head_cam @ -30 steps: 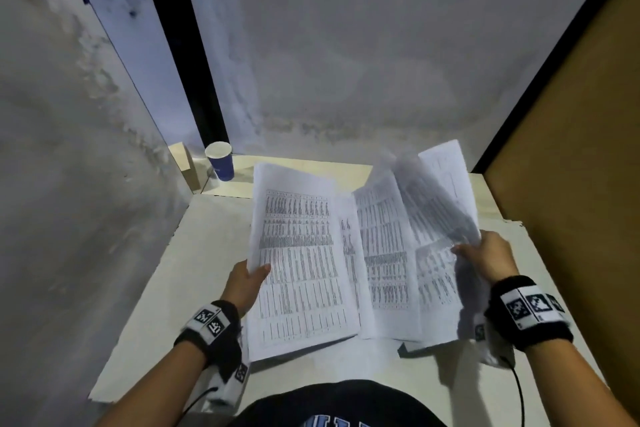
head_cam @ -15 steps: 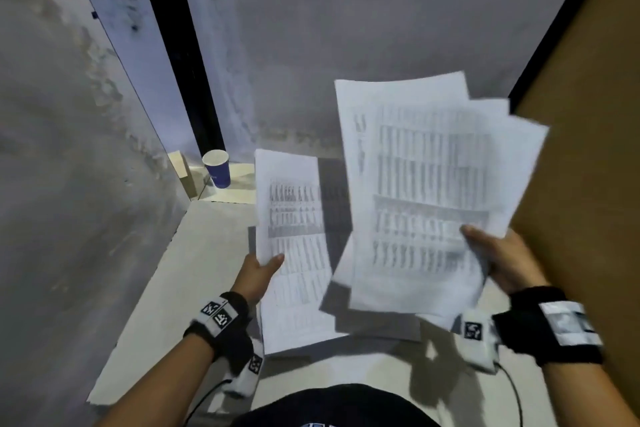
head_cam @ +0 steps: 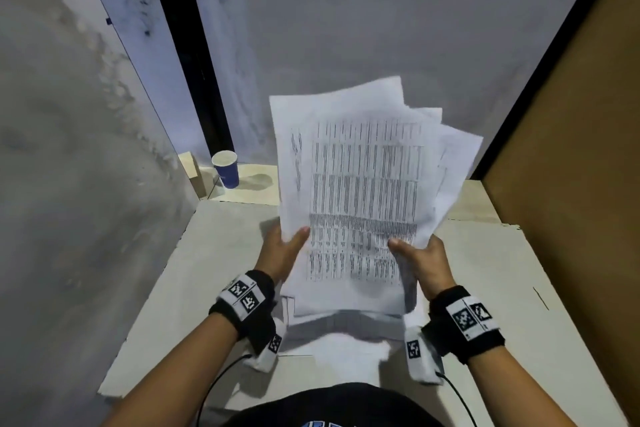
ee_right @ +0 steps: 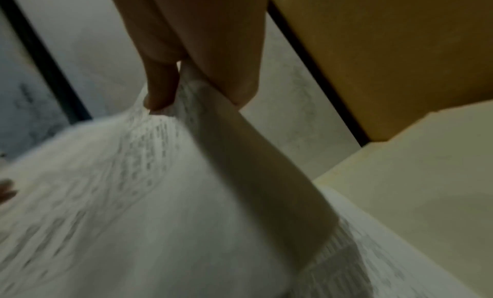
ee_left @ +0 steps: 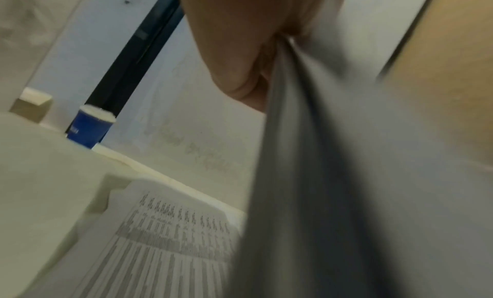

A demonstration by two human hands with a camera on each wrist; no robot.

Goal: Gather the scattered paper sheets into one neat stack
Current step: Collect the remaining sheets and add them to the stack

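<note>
Above the bench (head_cam: 214, 274), seen from the head camera, we hold the sheets (head_cam: 363, 191) raised and tilted away from us, their far corners fanned unevenly toward 1 o'clock. Our left hand (head_cam: 282, 251) has its grip closed on the bundle's left edge, thumb on the printed face; our right hand (head_cam: 420, 258) has its grip closed on the right edge the same way. A cup (head_cam: 225, 169) stands at 11 o'clock near the wall, well apart from the sheets.

From the left wrist, our fingers (ee_left: 240, 55) pinch the blurred paper edge (ee_left: 306, 176). One more printed sheet (ee_left: 170, 249) lies flat on the bench below, at 6 o'clock. The cup (ee_left: 88, 129) sits at 9 o'clock.

From the right wrist, thumb and fingers (ee_right: 226, 49) pinch the sheets (ee_right: 120, 197), which spread toward 7 o'clock. Another printed sheet (ee_right: 387, 260) lies on the bench at 5 o'clock.
</note>
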